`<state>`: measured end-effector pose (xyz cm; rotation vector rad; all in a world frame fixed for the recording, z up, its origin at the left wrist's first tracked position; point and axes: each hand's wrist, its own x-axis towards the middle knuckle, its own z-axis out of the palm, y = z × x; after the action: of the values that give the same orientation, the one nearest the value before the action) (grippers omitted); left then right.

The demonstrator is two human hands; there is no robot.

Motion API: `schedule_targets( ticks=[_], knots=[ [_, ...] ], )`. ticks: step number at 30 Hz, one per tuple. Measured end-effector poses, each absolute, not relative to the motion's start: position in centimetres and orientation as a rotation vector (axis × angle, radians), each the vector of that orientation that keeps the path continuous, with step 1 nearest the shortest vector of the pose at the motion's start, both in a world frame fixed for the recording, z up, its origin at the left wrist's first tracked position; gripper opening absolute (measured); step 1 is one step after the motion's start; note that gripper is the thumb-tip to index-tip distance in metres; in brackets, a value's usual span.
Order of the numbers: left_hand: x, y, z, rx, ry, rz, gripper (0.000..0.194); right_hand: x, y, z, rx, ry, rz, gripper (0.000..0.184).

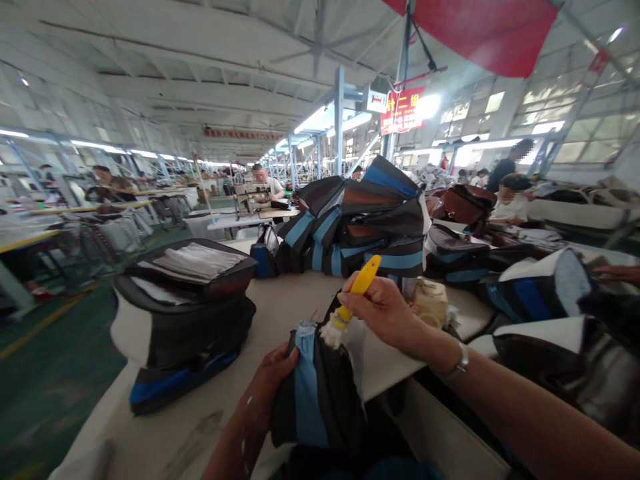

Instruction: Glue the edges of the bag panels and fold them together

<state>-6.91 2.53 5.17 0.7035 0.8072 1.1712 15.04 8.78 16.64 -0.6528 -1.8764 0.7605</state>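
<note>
My right hand (383, 308) is closed round a small brush with a yellow handle (364, 279); its pale bristles (332, 332) touch the top of a black and blue bag piece (313, 393). My left hand (270, 387) grips that bag piece from the left side, thumb on the blue stripe. A watch sits on my right wrist (459, 363).
A stack of black and blue bags (185, 313) lies on the white table (280, 300) to the left. A bigger pile of bags (370, 220) stands behind. More bag parts (540, 287) lie at right. Other people sit at sewing machines in the background.
</note>
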Motion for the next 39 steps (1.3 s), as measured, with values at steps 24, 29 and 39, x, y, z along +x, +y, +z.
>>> schedule_targets(
  ticks=[24, 29, 39],
  knots=[
    [-13.1, 6.4, 8.5, 1.742, 1.703, 0.993, 0.026, 18.4, 8.6, 14.4, -0.698, -0.940, 1.086, 0.028],
    [-16.7, 9.8, 9.0, 1.692, 2.046, 1.063, 0.028, 21.3, 6.7, 12.5, -0.694, -0.799, 1.126, 0.025],
    [0.9, 4.6, 8.0, 2.326, 1.996, 0.890, 0.049, 25.0, 6.1, 11.8, -0.758, -0.566, 1.029, 0.032]
  ],
)
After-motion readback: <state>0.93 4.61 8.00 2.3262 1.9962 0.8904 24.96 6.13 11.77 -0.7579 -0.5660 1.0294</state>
